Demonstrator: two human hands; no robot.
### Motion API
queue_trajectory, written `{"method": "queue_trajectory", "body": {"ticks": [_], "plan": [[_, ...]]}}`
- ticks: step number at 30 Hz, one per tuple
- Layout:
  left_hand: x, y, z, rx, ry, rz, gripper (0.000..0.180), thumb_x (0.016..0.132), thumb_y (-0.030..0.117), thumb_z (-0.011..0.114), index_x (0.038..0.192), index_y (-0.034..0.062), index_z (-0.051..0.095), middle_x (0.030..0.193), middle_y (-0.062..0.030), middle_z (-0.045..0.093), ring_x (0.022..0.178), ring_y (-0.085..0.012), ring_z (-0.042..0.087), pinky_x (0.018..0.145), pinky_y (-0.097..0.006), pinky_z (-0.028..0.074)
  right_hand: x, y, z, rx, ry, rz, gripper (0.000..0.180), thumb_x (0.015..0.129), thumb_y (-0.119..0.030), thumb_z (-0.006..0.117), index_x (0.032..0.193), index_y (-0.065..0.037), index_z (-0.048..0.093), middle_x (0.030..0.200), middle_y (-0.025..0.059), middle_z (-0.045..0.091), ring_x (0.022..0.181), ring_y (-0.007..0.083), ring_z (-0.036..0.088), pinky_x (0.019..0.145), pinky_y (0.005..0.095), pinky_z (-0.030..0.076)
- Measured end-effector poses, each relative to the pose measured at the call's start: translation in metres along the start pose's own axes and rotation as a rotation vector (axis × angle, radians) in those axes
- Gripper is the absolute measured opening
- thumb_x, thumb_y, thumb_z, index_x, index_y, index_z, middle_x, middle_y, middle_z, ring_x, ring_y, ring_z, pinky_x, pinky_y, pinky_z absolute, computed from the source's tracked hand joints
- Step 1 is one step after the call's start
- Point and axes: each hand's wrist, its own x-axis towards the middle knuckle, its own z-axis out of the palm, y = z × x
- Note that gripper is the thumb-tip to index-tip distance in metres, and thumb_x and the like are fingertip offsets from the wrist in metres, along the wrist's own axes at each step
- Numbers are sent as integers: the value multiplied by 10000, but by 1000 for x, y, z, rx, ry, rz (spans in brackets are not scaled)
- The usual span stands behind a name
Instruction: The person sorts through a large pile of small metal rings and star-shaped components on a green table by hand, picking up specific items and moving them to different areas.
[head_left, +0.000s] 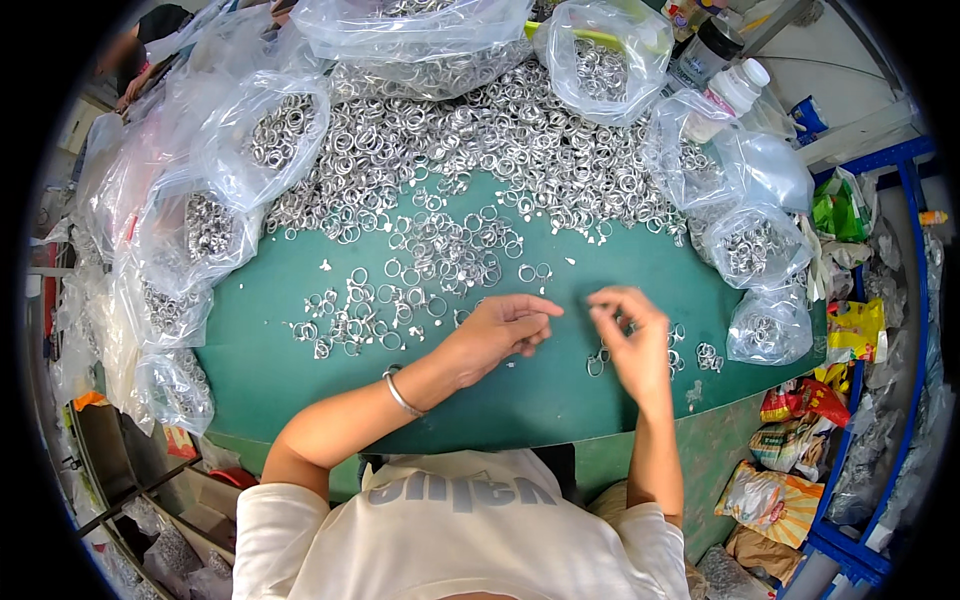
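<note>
My left hand [507, 328], with a silver bangle [402, 394] on its wrist, hovers over the middle of the green tabletop. Its thumb lies along the pointing index finger and the other fingers curl in; whatever they may hold is hidden. To its right, my right hand [640, 340] arches with thumb and index tips a little apart, slightly blurred. Silver metal rings [597, 362] lie beside and beneath the right hand. A looser group of rings [362, 315] is spread left of my left hand, and a denser cluster [450, 248] sits beyond it.
A large heap of silver rings [480, 125] covers the far side of the green tabletop [270, 385]. Clear plastic bags of rings [262, 140] line both sides. A white bottle [738, 86] stands far right. Beyond the right edge is a blue metal rack [905, 300].
</note>
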Motion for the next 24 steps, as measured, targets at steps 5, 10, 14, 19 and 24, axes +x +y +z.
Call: {"method": "queue_trajectory", "body": {"ticks": [5, 10, 14, 19, 24], "plan": [[9, 7, 5, 599, 48, 178, 224, 940, 148, 472, 1085, 17, 584, 710, 15, 478, 619, -57, 403, 499, -216, 336, 60, 37, 2, -348, 243, -159, 117, 755, -60, 659, 855, -6, 629, 790, 107, 590, 713, 263, 536, 658, 375, 443], [21, 7, -5, 511, 92, 165, 225, 945, 160, 465, 1084, 29, 585, 746, 13, 513, 627, -61, 436, 498, -222, 357, 74, 45, 20, -542, 218, -220, 68, 771, -70, 646, 788, -13, 614, 768, 117, 562, 763, 310, 549, 754, 396, 441], [4, 9, 9, -138, 137, -64, 252, 956, 205, 454, 1077, 23, 582, 806, -13, 578, 668, -87, 529, 558, -241, 453, 27, 5, 13, -97, -80, -152, 27, 762, -17, 629, 780, -8, 612, 779, 120, 562, 737, 293, 554, 712, 351, 454], [-1, -12, 7, -290, 105, -174, 270, 956, 230, 466, 1020, 4, 599, 788, -22, 595, 677, -99, 567, 567, -234, 476, 9, -11, 20, 66, -209, -110, 45, 749, -8, 638, 784, 2, 610, 763, 97, 569, 703, 245, 536, 636, 345, 448], [-12, -8, 4, 293, 94, 41, 203, 929, 149, 503, 997, 12, 635, 691, -5, 571, 569, -65, 482, 484, -217, 391, 53, 1, 53, -141, -15, -127, 121, 740, -72, 673, 823, -14, 607, 801, 111, 578, 741, 288, 554, 654, 372, 451]]}}
